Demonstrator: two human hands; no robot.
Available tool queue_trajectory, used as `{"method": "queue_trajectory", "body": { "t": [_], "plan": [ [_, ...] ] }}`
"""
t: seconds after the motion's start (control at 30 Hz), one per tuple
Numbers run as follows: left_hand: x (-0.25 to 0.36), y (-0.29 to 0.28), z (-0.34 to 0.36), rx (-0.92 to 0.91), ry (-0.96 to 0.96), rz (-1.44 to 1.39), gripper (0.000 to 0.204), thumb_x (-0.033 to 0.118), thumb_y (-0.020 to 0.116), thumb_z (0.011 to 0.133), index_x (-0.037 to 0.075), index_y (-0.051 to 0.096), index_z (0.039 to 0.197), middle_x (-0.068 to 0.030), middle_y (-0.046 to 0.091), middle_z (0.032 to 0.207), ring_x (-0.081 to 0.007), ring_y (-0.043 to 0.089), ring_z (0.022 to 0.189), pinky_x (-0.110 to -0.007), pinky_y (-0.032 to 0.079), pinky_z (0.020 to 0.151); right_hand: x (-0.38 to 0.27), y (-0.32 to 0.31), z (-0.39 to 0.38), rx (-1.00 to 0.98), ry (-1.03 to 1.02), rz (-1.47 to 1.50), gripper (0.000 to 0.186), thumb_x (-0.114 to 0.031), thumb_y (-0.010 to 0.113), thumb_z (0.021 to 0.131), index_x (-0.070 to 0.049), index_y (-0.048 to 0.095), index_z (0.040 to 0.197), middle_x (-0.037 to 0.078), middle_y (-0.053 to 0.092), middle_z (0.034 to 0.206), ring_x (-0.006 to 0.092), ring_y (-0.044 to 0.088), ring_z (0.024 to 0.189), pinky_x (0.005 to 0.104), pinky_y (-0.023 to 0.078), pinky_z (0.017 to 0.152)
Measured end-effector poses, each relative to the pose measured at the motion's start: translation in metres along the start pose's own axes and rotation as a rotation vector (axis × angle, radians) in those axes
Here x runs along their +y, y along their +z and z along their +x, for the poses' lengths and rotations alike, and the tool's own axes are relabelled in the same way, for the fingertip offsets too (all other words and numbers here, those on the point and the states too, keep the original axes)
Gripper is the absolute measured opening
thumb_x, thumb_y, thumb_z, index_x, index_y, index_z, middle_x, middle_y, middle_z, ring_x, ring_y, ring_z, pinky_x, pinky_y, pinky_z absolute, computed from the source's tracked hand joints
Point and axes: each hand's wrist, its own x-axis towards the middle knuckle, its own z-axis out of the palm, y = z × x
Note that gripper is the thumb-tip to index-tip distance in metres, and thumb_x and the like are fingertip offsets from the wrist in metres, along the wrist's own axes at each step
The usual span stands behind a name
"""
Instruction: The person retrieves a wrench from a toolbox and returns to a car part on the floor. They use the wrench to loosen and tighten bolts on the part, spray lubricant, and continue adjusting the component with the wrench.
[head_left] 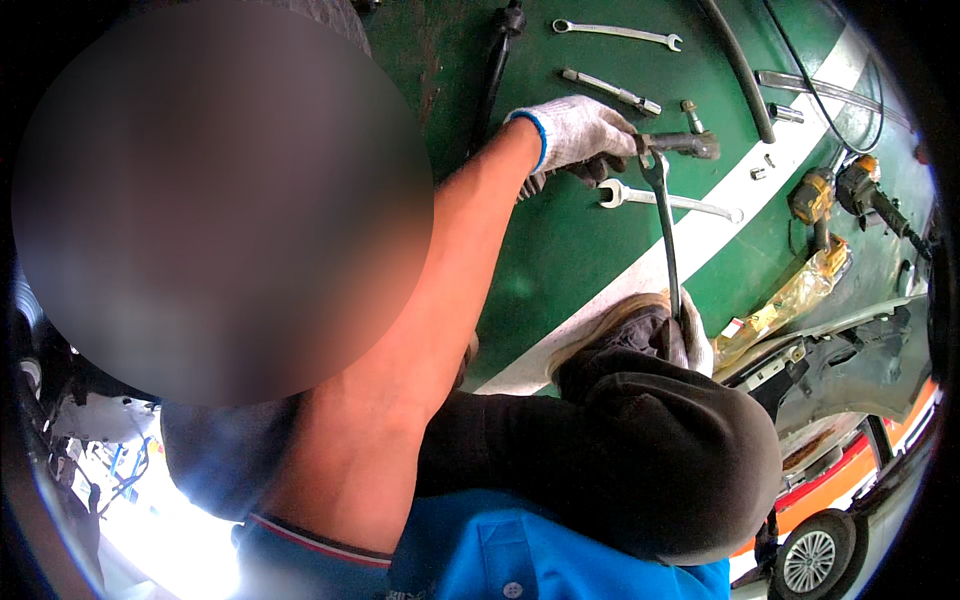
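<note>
Two gloved hands are working. The left hand (578, 132) is gripping one dark jointed metal part (690, 145), which is sticking out past its fingertips to the right. The right hand (697, 340), partly hidden by the knee, is gripping the lower end of one dark wrench (668, 235); the wrench's forked head is meeting the metal part just beside the left grip.

Two lighter wrenches are lying on the green floor (560, 250): an upper wrench (618, 34) beyond the left grip and a lower wrench (690, 205) just below it, passing behind the held one. Between the upper wrench and the left grip, one metal drive bar (585, 80) is lying, and one short metal fitting (692, 117) is resting near the joint. To the right of both grips, one large socket (786, 113) and two small sockets (758, 174) are lying apart. Farther right, two power tools, a yellow-and-black one (812, 195) and a darker one (865, 185), are sitting side by side.

To the right of the right grip, one plastic bag (790, 300) is showing a white label (732, 328) and a yellowish label (765, 318); their print is too small to read.
</note>
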Motion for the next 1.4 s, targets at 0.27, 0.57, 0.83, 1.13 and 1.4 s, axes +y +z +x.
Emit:
{"method": "queue_trajectory", "body": {
  "t": [0.27, 0.57, 0.83, 1.13, 1.4],
  "plan": [
    [-0.001, 0.002, -0.003, 0.016, -0.031, -0.065, 0.039, 0.02, 0.068, 0.096, 0.001, 0.066, 0.129, -0.011, 0.074, 0.098, -0.0125, 0.065, 0.064, -0.028, 0.058, 0.06, 0.012, 0.012, 0.0, 0.071, -0.018, -0.003, 0.043, -0.006, 0.055, 0.103, -0.005, 0.052, 0.146, -0.002, 0.061, 0.093, 0.0055, 0.052, 0.077, 0.0191, 0.044, 0.07],
    [-0.002, 0.003, -0.004, 0.022, -0.013, -0.043, 0.038, 0.019, 0.067, 0.096, 0.001, 0.066, 0.129, -0.0111, 0.074, 0.097, -0.0128, 0.064, 0.061, -0.029, 0.057, 0.059, -0.037, -0.019, -0.009, -0.073, 0.103, 0.138, 0.046, -0.012, 0.054, 0.104, -0.003, 0.048, 0.149, 0.009, 0.066, 0.114, 0.0156, 0.062, 0.096, 0.0284, 0.048, 0.091],
    [0.004, 0.008, -0.001, 0.043, -0.018, 0.108, 0.033, 0.024, 0.065, 0.097, 0.003, 0.07, 0.121, -0.0081, 0.073, 0.092, -0.0108, 0.06, 0.059, -0.027, 0.051, 0.055, -0.128, -0.047, -0.018, -0.084, 0.303, 0.006, 0.054, -0.009, 0.055, 0.095, -0.005, 0.051, 0.148, 0.006, 0.068, 0.109, 0.0067, 0.054, 0.075, 0.0202, 0.042, 0.068],
    [-0.002, 0.01, -0.001, 0.1, 0.005, 0.23, 0.033, 0.03, 0.064, 0.097, 0.004, 0.073, 0.115, -0.0061, 0.072, 0.087, -0.0106, 0.058, 0.057, -0.028, 0.05, 0.055, -0.146, -0.101, 0.018, 0.194, -0.111, 0.174, 0.039, -0.003, 0.056, 0.087, 0.009, 0.061, 0.123, 0.017, 0.07, 0.103, 0.0166, 0.068, 0.079, 0.0235, 0.052, 0.062],
    [0.003, 0.016, -0.002, 0.106, 0.003, 0.215, 0.03, 0.032, 0.063, 0.097, 0.004, 0.072, 0.099, -0.0059, 0.071, 0.087, -0.0121, 0.059, 0.057, -0.03, 0.046, 0.054, -0.09, -0.144, 0.077, 0.147, -0.274, 0.615, 0.043, -0.006, 0.065, 0.087, 0.011, 0.056, 0.126, 0.025, 0.067, 0.118, 0.0218, 0.07, 0.085, 0.0228, 0.056, 0.063]
  ]
}}
